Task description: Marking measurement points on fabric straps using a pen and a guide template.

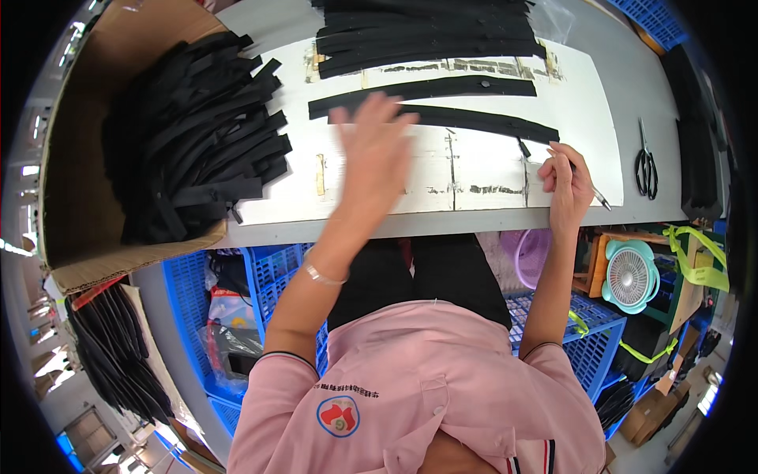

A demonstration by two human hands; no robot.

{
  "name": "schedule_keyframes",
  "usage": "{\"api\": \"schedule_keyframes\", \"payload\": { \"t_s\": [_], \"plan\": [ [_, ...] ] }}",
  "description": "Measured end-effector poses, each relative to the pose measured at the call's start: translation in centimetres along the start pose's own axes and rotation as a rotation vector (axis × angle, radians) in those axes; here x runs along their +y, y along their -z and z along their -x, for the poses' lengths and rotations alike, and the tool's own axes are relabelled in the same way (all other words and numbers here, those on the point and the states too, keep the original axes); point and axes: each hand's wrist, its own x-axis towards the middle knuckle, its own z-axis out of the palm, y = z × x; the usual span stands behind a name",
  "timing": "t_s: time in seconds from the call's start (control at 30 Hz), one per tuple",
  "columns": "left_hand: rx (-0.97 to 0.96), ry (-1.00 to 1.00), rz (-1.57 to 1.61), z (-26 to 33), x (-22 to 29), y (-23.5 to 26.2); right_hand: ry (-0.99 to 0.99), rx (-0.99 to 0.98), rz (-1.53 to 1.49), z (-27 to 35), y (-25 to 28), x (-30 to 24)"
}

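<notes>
A white board [268,189] with dark marks lies on the grey table. Two black fabric strips lie across it: a farther strip [450,87] with a small round spot, and a nearer strip [489,122] slanting down to the right. Over the left part of the nearer strip is my left hand [375,154], motion-blurred, fingers apart with nothing seen in them; whether it touches the fabric I cannot tell. By that strip's right end, my right hand [567,182] is closed round a pen [602,199]. Just left of this hand is a small black tab [523,147].
A cardboard box [87,158] on the left holds a heap of black strips [201,134]. More strips [426,35] lie stacked at the far side. Black scissors [646,170] rest on the right. Below the table edge are blue crates [580,344] and a small fan [630,275].
</notes>
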Motion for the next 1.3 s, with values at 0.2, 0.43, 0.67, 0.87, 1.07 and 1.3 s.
{"api": "schedule_keyframes", "payload": {
  "t_s": [0.2,0.43,0.67,0.87,1.07,1.3],
  "plan": [
    [0.287,0.255,-0.456,5.1,-10.2,6.9,0.004,-0.027,-0.017,0.0,0.2,0.2],
    [0.259,0.089,-0.238,3.2,-5.8,4.1,-0.015,-0.032,0.003,0.3,0.1,0.3],
    [-0.003,-0.014,0.100,1.8,6.3,-5.5,0.040,0.020,0.272,3.1,-2.9,-1.9],
    [-0.088,-0.046,0.194,2.7,7.9,-6.1,0.515,-0.189,0.684,5.3,-3.7,-2.1],
    [-0.120,0.071,0.012,6.0,5.0,-1.8,0.425,0.010,0.829,5.5,0.8,-0.3],
    [-0.126,0.178,-0.131,8.9,2.4,1.4,0.468,0.085,0.963,5.4,3.9,1.7]
  ]
}}
